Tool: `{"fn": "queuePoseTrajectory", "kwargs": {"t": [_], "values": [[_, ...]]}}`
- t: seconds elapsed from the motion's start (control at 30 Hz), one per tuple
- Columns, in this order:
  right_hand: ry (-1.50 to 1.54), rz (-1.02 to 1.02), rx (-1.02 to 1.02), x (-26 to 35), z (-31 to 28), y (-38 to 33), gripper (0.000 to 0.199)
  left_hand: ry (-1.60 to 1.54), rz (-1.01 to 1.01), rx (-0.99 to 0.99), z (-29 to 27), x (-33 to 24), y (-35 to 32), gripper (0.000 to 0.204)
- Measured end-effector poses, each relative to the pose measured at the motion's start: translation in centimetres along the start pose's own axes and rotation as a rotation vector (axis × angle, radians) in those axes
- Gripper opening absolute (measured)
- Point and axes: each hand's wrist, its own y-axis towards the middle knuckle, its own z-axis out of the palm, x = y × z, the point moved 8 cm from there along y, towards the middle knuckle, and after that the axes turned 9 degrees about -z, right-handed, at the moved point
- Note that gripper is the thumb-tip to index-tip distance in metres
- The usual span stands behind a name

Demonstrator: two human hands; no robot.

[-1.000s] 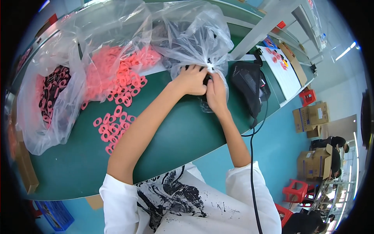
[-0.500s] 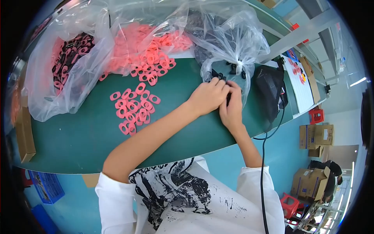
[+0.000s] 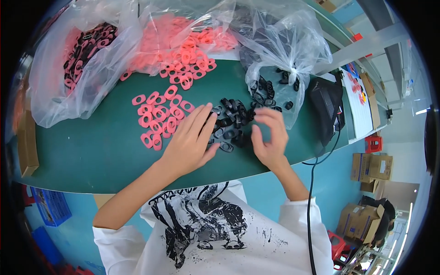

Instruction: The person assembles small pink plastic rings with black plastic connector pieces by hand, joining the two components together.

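My left hand [image 3: 190, 140] lies flat with fingers spread on the green table [image 3: 91, 151], its fingertips touching a small pile of black oval rings [image 3: 231, 121]. On the other side of that pile is my right hand [image 3: 268, 137], fingers curled and apart, holding nothing that I can see. The black rings spill from a clear plastic bag [image 3: 284, 50] just behind the hands. Loose pink oval rings [image 3: 158, 117] lie to the left of my left hand.
A clear bag of pink rings [image 3: 178, 32] sits at the back, and another bag with pink and black rings [image 3: 78, 59] at the left. A black device [image 3: 325, 110] with a cable lies at the right. Cardboard boxes [image 3: 371, 167] stand on the floor.
The black rings have come out of the clear bag onto the table. My hands have left the bag's neck and now rest either side of the pile.
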Motion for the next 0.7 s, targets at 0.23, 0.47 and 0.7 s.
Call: {"fn": "queuePoseTrajectory", "kwargs": {"t": [0.23, 0.47, 0.7], "values": [[-0.015, 0.174, 0.206, 2.0, 0.5, -3.2, 0.029, 0.074, -0.017, 0.017, -1.8, 0.4, -3.9, 0.044], [-0.189, 0.037, 0.305, 5.1, 2.6, -2.2, 0.029, 0.087, 0.028, 0.001, -0.7, -0.1, -3.3, 0.033], [-0.102, 0.016, 0.415, 6.6, 4.8, -2.4, 0.023, 0.060, -0.019, 0.019, 0.5, -1.5, -2.5, 0.032]]}}
